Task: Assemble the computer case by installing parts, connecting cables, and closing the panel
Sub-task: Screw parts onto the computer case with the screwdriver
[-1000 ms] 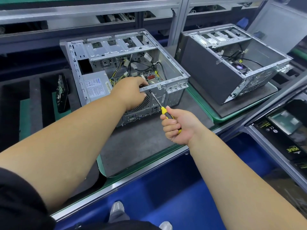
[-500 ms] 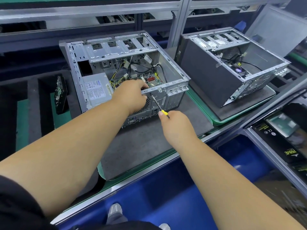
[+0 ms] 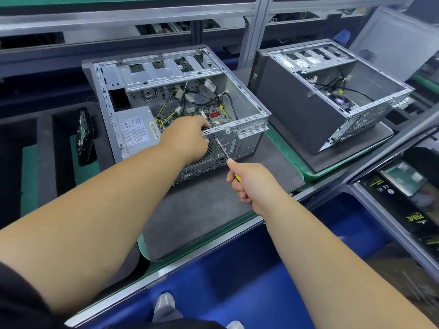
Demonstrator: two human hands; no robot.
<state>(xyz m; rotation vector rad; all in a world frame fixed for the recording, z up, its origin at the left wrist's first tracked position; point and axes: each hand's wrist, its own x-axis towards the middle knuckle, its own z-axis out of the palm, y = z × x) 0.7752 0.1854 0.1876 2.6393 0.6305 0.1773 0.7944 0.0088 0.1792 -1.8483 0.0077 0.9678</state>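
Observation:
An open grey computer case (image 3: pixel 247 108) lies on its side on a dark mat, showing a power supply (image 3: pixel 136 130), motherboard and cables. My left hand (image 3: pixel 187 138) grips the case's near top rail over the rear fan grille. My right hand (image 3: pixel 249 184) is closed around a yellow-handled screwdriver (image 3: pixel 222 148). Its tip touches a screw hole on the rear panel just right of my left hand.
A second open case (image 3: pixel 308 110) sits on a green-edged tray to the right. A drive (image 3: pixel 85 138) stands on edge in the black foam tray at left. Boxed parts (image 3: pixel 408 205) lie at the far right. A blue floor is below the bench edge.
My right hand has moved forward and rolled over the screwdriver handle, so less yellow shows. The tip stays at the rear panel. My left hand keeps its grip on the rail.

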